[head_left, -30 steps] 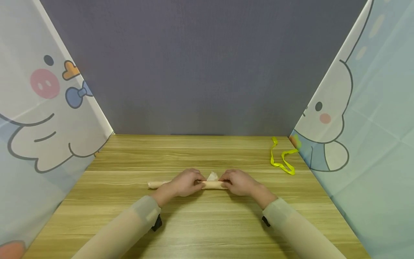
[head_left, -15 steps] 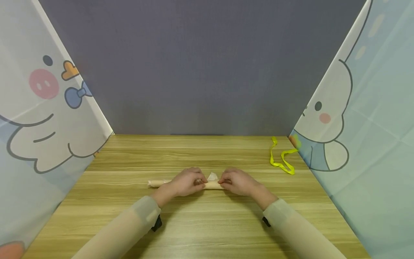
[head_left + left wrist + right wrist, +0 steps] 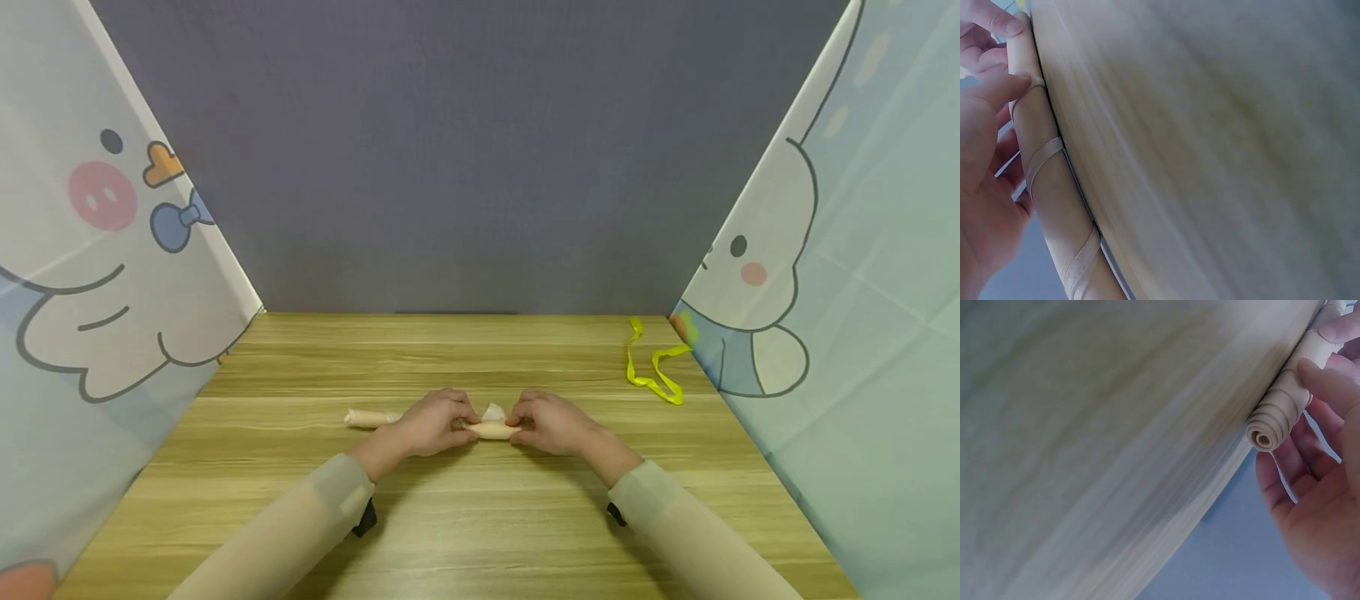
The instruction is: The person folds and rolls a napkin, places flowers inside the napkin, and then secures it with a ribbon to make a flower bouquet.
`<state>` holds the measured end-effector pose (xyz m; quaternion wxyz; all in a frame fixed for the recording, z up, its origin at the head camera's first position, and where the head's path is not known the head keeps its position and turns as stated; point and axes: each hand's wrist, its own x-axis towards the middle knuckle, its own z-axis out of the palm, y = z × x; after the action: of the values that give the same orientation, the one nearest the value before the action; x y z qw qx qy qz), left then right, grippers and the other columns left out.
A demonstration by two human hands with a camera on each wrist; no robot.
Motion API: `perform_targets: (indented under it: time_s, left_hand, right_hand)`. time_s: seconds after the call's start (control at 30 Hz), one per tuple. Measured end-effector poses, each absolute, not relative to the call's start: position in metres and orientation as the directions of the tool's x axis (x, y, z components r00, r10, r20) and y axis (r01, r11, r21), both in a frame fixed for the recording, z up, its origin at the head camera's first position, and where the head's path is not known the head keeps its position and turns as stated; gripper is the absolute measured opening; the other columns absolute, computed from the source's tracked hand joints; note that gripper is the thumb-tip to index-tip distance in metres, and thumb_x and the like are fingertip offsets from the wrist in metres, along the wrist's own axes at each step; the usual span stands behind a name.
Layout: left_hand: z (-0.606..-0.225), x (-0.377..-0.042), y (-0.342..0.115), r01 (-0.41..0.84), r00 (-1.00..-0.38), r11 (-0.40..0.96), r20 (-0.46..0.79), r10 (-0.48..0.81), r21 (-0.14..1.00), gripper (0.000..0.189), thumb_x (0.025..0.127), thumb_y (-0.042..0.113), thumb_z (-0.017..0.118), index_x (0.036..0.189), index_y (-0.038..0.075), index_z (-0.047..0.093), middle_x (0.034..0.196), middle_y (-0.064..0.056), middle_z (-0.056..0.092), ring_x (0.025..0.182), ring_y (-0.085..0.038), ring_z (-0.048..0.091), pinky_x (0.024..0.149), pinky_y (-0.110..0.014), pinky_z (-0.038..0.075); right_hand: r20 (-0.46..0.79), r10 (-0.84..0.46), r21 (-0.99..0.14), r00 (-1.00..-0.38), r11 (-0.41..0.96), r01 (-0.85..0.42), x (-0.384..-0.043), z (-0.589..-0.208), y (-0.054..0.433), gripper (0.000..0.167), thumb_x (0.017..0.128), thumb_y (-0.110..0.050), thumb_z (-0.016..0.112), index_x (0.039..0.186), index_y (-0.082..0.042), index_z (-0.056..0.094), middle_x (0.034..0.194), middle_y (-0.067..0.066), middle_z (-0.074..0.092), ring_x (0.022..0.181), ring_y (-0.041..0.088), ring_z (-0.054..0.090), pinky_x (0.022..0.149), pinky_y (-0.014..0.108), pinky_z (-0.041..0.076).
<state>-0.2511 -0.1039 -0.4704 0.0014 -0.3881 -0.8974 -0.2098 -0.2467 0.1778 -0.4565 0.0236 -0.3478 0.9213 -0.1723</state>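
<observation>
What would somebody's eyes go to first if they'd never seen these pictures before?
Probably the big white cartoon animal with the blue bow tie on the left wall, and the white rabbit-like one on the right wall. Next, maybe the yellow ribbon near the table's far right corner. In the middle, the left hand and right hand grip a beige roll.

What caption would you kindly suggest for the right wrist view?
The right hand grips a beige roll with a spiral end; wood-grain tabletop in view.
</observation>
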Motion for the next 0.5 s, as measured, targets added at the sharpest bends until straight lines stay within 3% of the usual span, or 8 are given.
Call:
perform_targets:
  time_s: [0.17,0.43,0.5]
  left_hand:
    - [-0.4683,-0.2514,-0.1031,0.704,-0.69,0.604,0.157,0.707,0.374,0.015,0.104,0.026,0.079,0.113,0.016,0.084,0.106,0.004,0.077,0.094,-0.013,0.069,0.092,-0.04,0.058]
    - [-0.4708,-0.2501,-0.1019,0.691,-0.707,0.63,0.146,0.692,0.354,0.02,0.11,0.025,0.07,0.121,0.013,0.082,0.111,-0.001,0.081,0.098,-0.017,0.073,0.095,-0.049,0.058]
    - [-0.4713,-0.2496,-0.1011,0.68,-0.715,0.636,0.141,0.685,0.365,0.021,0.11,0.023,0.068,0.126,0.012,0.078,0.102,-0.001,0.079,0.089,-0.016,0.071,0.097,-0.051,0.057]
  right_hand:
    - [0.048,-0.658,-0.347,-0.752,0.695,-0.63,-0.246,-0.4548,0.1787,0.012,0.101,-0.026,0.081,0.108,-0.017,0.083,0.102,-0.008,0.071,0.086,0.004,0.06,0.079,0.027,0.054]
    - [0.016,-0.653,-0.328,-0.757,0.712,-0.621,-0.2455,-0.4562,0.1785,0.019,0.107,-0.022,0.071,0.118,-0.013,0.084,0.108,-0.002,0.075,0.089,0.008,0.065,0.081,0.033,0.057]
    - [0.017,-0.656,-0.329,-0.754,0.709,-0.624,-0.2456,-0.4573,0.1782,0.022,0.108,-0.02,0.069,0.123,-0.011,0.082,0.11,0.0,0.077,0.089,0.008,0.066,0.082,0.035,0.058]
